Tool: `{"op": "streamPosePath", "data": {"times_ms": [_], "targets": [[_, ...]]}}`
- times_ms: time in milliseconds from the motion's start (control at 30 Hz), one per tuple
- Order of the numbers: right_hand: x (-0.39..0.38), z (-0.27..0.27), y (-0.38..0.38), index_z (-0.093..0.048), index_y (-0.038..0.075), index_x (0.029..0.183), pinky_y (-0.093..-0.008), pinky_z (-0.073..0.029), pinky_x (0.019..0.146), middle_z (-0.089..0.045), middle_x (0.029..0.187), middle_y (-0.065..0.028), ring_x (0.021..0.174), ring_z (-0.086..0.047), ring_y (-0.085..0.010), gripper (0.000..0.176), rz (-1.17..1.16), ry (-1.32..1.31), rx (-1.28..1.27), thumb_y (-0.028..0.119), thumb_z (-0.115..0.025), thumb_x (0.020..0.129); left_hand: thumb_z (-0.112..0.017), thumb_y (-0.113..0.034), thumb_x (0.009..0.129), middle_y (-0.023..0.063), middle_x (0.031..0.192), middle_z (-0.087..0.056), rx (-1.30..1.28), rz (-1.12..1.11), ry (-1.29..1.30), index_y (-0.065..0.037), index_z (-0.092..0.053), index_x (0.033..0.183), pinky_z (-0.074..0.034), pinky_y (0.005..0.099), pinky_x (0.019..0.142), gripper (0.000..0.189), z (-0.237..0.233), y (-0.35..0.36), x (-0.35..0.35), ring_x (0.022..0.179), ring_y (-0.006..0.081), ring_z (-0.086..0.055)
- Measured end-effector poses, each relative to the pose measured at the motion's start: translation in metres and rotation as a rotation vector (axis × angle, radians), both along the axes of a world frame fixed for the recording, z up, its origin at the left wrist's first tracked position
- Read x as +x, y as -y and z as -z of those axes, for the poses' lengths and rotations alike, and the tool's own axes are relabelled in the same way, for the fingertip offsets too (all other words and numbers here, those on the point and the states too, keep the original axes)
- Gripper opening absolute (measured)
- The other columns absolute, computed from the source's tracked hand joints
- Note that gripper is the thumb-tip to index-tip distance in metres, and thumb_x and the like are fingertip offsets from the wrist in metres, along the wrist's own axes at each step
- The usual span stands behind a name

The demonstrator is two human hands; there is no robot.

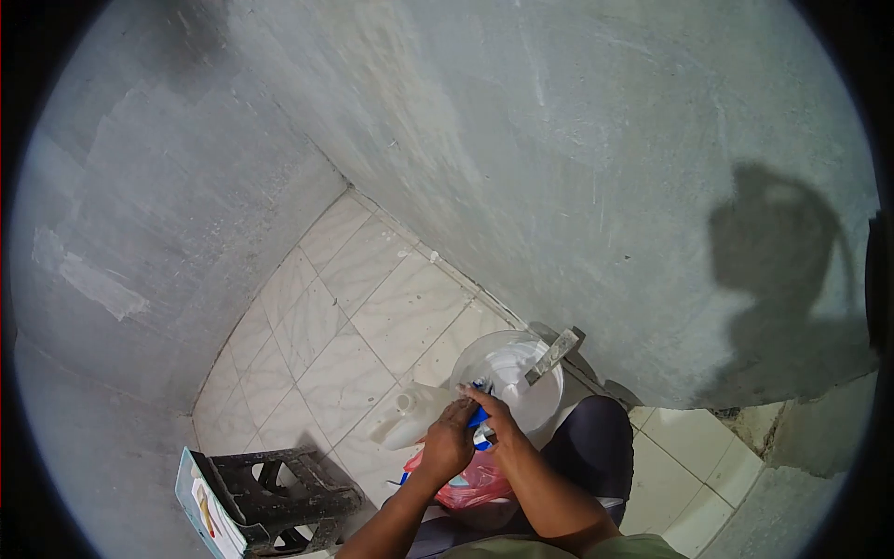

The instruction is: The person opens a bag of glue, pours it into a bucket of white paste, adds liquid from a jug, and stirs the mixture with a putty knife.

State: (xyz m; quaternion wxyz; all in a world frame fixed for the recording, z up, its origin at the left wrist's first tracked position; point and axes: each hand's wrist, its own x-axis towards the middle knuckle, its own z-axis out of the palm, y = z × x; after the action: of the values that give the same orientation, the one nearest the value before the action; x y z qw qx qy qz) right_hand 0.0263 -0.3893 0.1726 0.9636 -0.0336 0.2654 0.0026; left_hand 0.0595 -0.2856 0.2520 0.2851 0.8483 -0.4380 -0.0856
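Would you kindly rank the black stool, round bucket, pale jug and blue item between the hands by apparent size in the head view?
1. Black stool
2. Round bucket
3. Pale jug
4. Blue item, partly hidden

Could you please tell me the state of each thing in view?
Blue packet: held between left hand and right hand; open or sealed unclear.
Bucket: open, whitish material inside.
Flat bar: slanting across the bucket's rim.
Red bag: crumpled.
Jug: capped or not, unclear.
Black stool: upright, things on top.
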Motion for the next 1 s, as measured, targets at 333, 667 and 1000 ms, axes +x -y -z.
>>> {"op": "streamPosePath", "data": {"times_ms": [333,667,1000], "targets": [[-0.012,0.01,0.041,-0.067,-0.001,0.097,-0.0395,-0.058,0.063,-0.069,0.081,-0.0127,0.076,-0.072,-0.0269,0.02,-0.426,-0.298,-0.554,0.017,-0.062,0.09,-0.067,-0.02,0.09,0.0175,0.112,-0.071,-0.029,-0.073,0.06,-0.004,-0.068,0.116,-0.052,0.0437,0.088,0.031,-0.008,-0.028,-0.036,0.098,0.0343,-0.07],[0.008,-0.054,0.083,-0.067,-0.01,0.095,-0.0476,-0.051,0.082,-0.069,0.096,-0.0299,0.091,-0.067,-0.0342,0.037,-1.461,-0.308,-1.736,0.022,-0.055,0.083,-0.066,-0.014,0.089,0.0168,0.104,-0.072,-0.02,-0.118,-0.293,-0.005,-0.069,0.113,-0.057,0.0441,0.077,0.026,-0.012,-0.157,-0.079,0.086,0.0343,-0.071],[0.021,-0.054,0.072,-0.074,0.001,0.087,-0.046,-0.057,0.08,-0.072,0.097,-0.0241,0.089,-0.071,-0.0391,0.017,-1.717,0.012,-2.617,0.008,-0.064,0.076,-0.062,-0.018,0.089,0.0179,0.097,-0.071,-0.08,-0.348,-0.401,-0.006,-0.066,0.116,-0.055,0.0464,0.074,0.029,0.06,-0.257,-0.091,0.084,0.0369,-0.069]]}}
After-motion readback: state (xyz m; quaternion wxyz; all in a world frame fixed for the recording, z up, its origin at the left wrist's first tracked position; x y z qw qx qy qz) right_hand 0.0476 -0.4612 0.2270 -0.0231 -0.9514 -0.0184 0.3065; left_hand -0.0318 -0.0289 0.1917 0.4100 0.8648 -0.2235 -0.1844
